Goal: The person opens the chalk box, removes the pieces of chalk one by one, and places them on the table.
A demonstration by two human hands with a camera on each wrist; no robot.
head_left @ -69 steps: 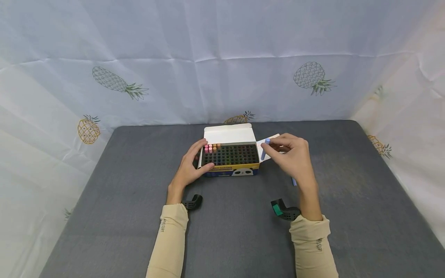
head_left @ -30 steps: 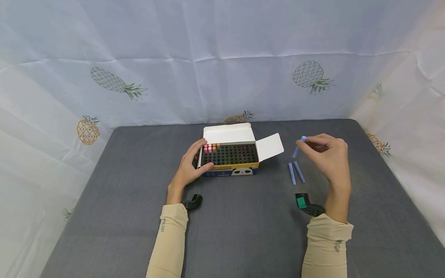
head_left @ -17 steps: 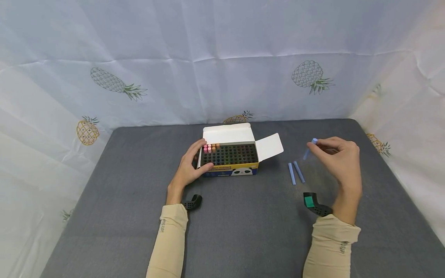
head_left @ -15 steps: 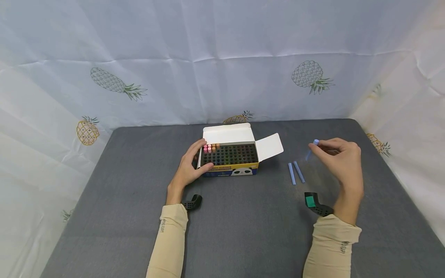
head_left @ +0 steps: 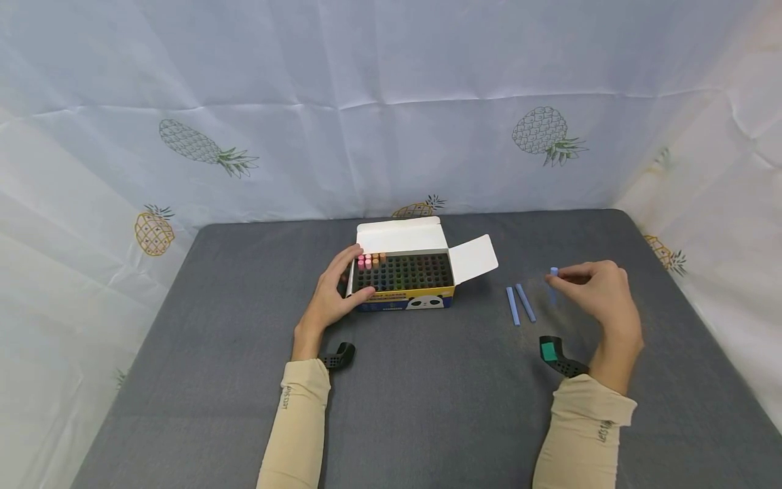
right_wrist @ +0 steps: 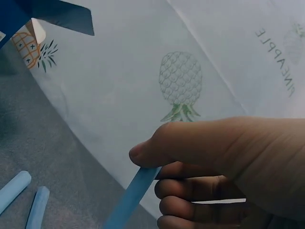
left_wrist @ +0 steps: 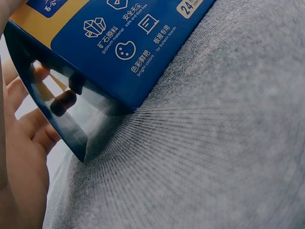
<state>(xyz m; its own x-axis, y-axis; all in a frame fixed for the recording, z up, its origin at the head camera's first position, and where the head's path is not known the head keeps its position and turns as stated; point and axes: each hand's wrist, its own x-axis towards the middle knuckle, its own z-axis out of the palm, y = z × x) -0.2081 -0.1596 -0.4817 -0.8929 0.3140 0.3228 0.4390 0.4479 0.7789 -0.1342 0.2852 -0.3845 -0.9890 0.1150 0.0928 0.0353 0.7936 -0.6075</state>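
My right hand [head_left: 599, 293] pinches a blue chalk stick [right_wrist: 131, 200] between thumb and fingers, low over the right part of the table. In the head view only its top end stands out clearly. Two more blue chalk sticks, one on the left [head_left: 512, 305] and one beside it [head_left: 525, 303], lie to the left of that hand. An open chalk box [head_left: 406, 300], blue and yellow with a panda face, stands in the middle. Round its left end, my left hand [head_left: 330, 297] grips it, thumb at the front edge and fingers at the far side. Pink and orange chalks [head_left: 368, 261] fill some holes at its back left.
The box's white lid [head_left: 402, 236] stands raised at the back, and a white end flap [head_left: 474, 259] sticks out to the right. A grey cloth [head_left: 427, 407] covers the table. Behind it hangs a pale curtain [head_left: 379, 156] printed with pineapples.
My right hand has carried the blue chalk stick from beside the box to the right, past the two lying sticks, then lowered it. My left hand has stayed on the box.
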